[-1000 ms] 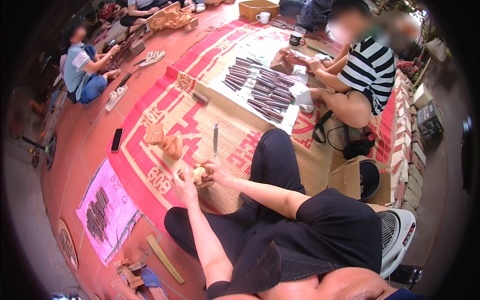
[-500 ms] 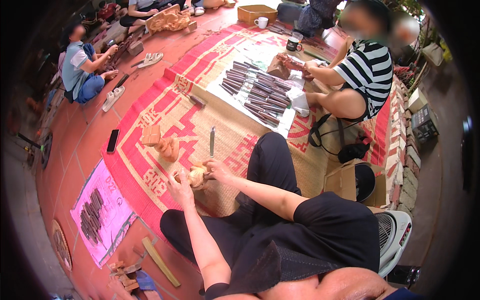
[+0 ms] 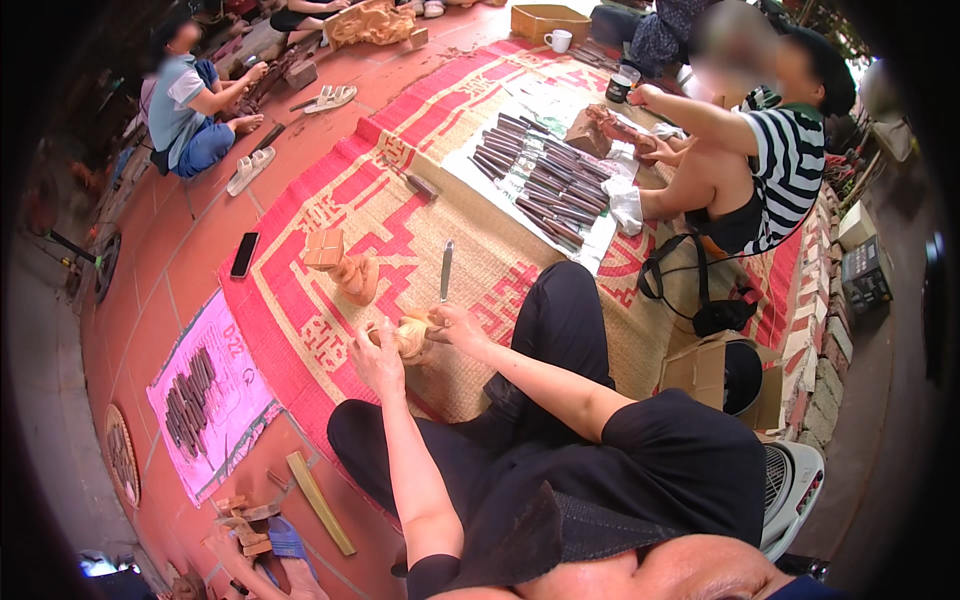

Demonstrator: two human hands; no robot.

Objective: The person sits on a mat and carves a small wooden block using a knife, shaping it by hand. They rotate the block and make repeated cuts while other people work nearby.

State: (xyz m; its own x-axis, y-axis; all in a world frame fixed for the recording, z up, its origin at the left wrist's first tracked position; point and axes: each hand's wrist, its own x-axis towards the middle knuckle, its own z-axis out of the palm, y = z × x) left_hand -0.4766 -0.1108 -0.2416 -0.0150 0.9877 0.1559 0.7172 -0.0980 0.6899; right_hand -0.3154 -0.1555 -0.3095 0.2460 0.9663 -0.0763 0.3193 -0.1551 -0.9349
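Above my crossed legs, my left hand is wrapped round the near-left side of a pale, rounded wood carving. My right hand is closed at the carving's right side. A small dark shape shows under its fingers, too little of it to name. Just beyond that hand, a narrow metal blade points away over the woven mat; whether it touches the fingers I cannot tell. A browner wood carving with a square block base stands farther off to the left.
Rows of dark-handled tools lie on white sheets ahead. A person in a striped shirt sits at the right, an arm stretched toward a black mug. Left are a phone, a pink cloth with tools and a wooden strip.
The whole view has shifted, so the scene sits farther right and mostly higher. My hands remain on the pale carving. The person in stripes has raised an arm toward the black mug.
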